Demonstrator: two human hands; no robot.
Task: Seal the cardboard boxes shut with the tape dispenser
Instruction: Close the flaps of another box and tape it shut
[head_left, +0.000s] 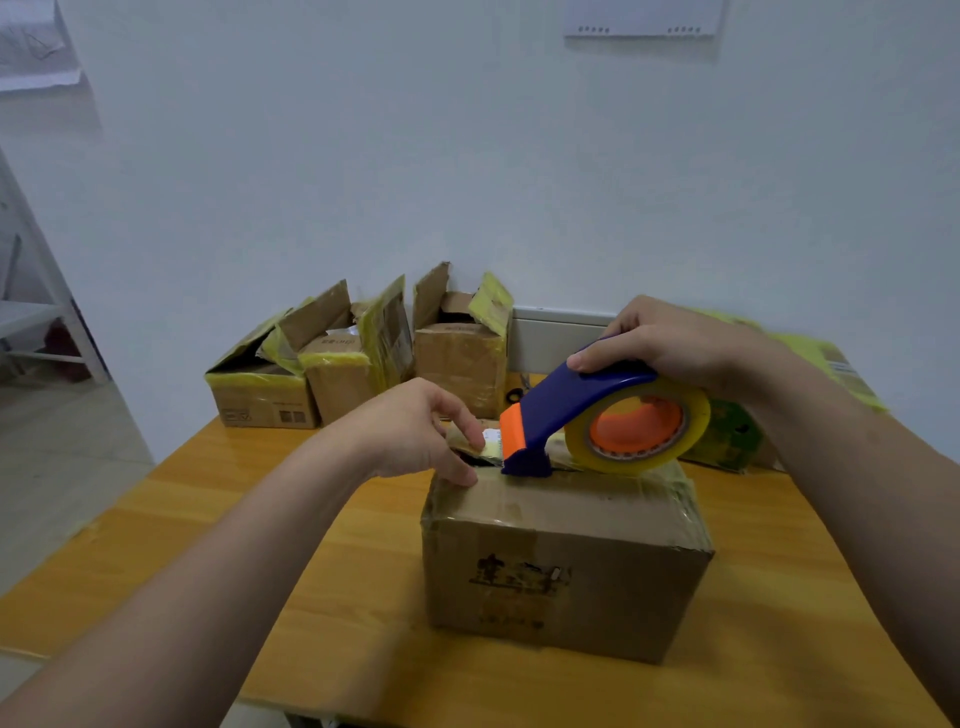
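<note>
Blue-and-orange tape dispenser (597, 415) gripped from above by right hand (670, 343), nose down on top seam of cardboard box (566, 561) directly under both hands. Left hand (415, 431) pinches the tape end (491, 441) just left of the nose, thumb on box top edge.

A yellow-orange wooden tabletop (218, 519) carries several cardboard boxes. Near its front edge, right of the middle, stands a closed brown box (566, 566) with dark print on its near face. Along the far edge, against the wall, three open boxes (358, 364) with yellow tape on their raised flaps stand side by side toward the far left corner. At the far right edge lies another yellow-taped box (737, 441), partly hidden.
</note>
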